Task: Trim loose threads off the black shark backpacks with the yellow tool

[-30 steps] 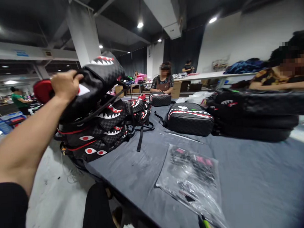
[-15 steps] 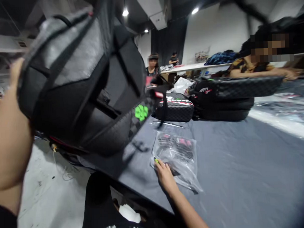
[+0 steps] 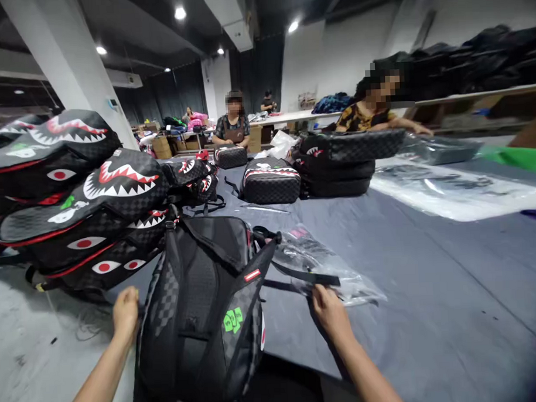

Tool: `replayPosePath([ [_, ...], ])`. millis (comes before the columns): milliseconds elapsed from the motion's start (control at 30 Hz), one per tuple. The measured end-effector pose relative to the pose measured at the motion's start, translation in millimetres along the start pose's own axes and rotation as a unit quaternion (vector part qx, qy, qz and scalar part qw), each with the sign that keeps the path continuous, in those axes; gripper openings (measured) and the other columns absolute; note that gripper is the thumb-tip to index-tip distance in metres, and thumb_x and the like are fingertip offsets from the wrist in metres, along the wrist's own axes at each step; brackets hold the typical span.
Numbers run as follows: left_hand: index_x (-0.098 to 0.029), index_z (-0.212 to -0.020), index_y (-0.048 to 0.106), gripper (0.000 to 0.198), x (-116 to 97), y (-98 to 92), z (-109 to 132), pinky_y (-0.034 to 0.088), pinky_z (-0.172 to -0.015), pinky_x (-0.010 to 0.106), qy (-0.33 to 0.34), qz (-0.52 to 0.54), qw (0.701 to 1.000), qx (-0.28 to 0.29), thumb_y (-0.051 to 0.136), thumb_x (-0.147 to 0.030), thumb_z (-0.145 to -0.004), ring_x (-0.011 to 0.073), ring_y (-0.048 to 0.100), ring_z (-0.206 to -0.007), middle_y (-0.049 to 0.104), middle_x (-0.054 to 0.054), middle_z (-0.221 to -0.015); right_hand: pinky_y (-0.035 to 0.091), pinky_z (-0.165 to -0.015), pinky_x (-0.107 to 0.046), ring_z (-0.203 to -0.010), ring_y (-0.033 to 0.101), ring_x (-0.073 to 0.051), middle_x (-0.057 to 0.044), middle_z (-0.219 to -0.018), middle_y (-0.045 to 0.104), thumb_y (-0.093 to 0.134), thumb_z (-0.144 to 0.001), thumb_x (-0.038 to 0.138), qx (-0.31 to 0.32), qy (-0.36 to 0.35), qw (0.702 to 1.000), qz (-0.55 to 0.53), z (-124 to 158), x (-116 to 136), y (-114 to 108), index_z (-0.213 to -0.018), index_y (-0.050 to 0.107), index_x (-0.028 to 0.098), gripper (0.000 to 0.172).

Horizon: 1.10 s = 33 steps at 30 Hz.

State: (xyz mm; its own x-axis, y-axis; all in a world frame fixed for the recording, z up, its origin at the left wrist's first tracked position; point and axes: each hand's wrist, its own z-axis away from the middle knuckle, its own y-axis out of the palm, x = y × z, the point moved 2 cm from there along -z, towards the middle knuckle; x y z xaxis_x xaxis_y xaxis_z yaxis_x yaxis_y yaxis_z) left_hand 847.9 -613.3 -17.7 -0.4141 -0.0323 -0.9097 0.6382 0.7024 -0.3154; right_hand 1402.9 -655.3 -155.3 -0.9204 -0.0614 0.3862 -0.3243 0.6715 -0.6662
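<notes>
A black checkered backpack (image 3: 196,285) with straps facing up lies at the table's near edge, in front of me. Green patches and a red-and-white label mark one of its shoulder straps. Beside its left side is my left hand (image 3: 126,314), fingers curled closed; what they hold, if anything, is hidden. To the right, my right hand (image 3: 330,313) is closed at the end of a black webbing strap (image 3: 308,274) that reaches out from the backpack. Under that strap lies a clear plastic bag (image 3: 354,283) with dark items and pink labels inside.
Shark-mouth backpacks (image 3: 118,188) are stacked on the left. Farther back stand another checkered bag (image 3: 271,186) and a pile of black backpacks (image 3: 337,169). Clear plastic sheets (image 3: 461,188) cover the right part of the grey table (image 3: 429,277). A co-worker (image 3: 370,106) works across the table.
The backpack has come down from a raised, tilted position onto the table edge, straps up. My left hand has lowered beside it. My right hand has moved right to the webbing strap.
</notes>
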Motion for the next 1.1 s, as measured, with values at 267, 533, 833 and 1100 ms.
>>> replayPosePath([
  [267,-0.022,-0.157,0.029,0.065,-25.8,54.9,123.4,0.032,-0.117,0.048,0.562,-0.101,0.731,0.374,0.039,-0.053,-0.1,0.0307,0.028,-0.149,0.029,0.012,-0.161,0.05,-0.103,-0.051,-0.116,0.063,-0.027,-0.017,-0.123,0.068,0.044,-0.093,0.032,-0.051,0.03,0.994,-0.095,1.1,44.7,-2.4,-0.122,0.065,0.014,0.04],
  [533,-0.026,-0.16,0.017,0.075,61.7,105.0,165.9,0.024,-0.12,0.05,0.613,0.004,0.727,0.311,0.05,-0.035,-0.093,0.0329,0.02,-0.151,0.021,0.011,-0.164,0.057,-0.092,-0.041,-0.095,0.071,-0.023,-0.012,-0.111,0.073,0.053,-0.088,0.033,-0.013,0.121,0.97,-0.209,-4.7,124.8,-15.8,-0.117,0.069,0.019,0.035],
  [833,-0.029,-0.125,0.066,0.047,-5.7,83.7,162.4,0.047,-0.105,0.043,0.142,0.23,0.855,0.442,0.066,-0.052,-0.084,0.0301,0.063,-0.114,0.069,0.006,-0.123,0.063,-0.077,-0.034,-0.081,0.073,-0.016,-0.013,-0.145,0.052,0.054,-0.09,0.023,-0.122,0.114,0.921,-0.352,-8.1,225.0,-98.5,-0.117,0.061,0.021,0.029],
  [1100,-0.014,-0.095,0.071,0.066,-45.1,83.4,132.4,0.061,-0.073,0.03,-0.292,0.315,0.763,0.483,0.089,-0.059,-0.051,0.0282,0.07,-0.094,0.074,0.012,-0.104,0.043,-0.11,-0.024,-0.138,0.046,-0.016,-0.018,-0.147,0.049,0.047,-0.088,0.012,0.136,-0.195,0.922,-0.305,13.1,318.3,-57.4,-0.125,0.053,0.011,0.037],
])
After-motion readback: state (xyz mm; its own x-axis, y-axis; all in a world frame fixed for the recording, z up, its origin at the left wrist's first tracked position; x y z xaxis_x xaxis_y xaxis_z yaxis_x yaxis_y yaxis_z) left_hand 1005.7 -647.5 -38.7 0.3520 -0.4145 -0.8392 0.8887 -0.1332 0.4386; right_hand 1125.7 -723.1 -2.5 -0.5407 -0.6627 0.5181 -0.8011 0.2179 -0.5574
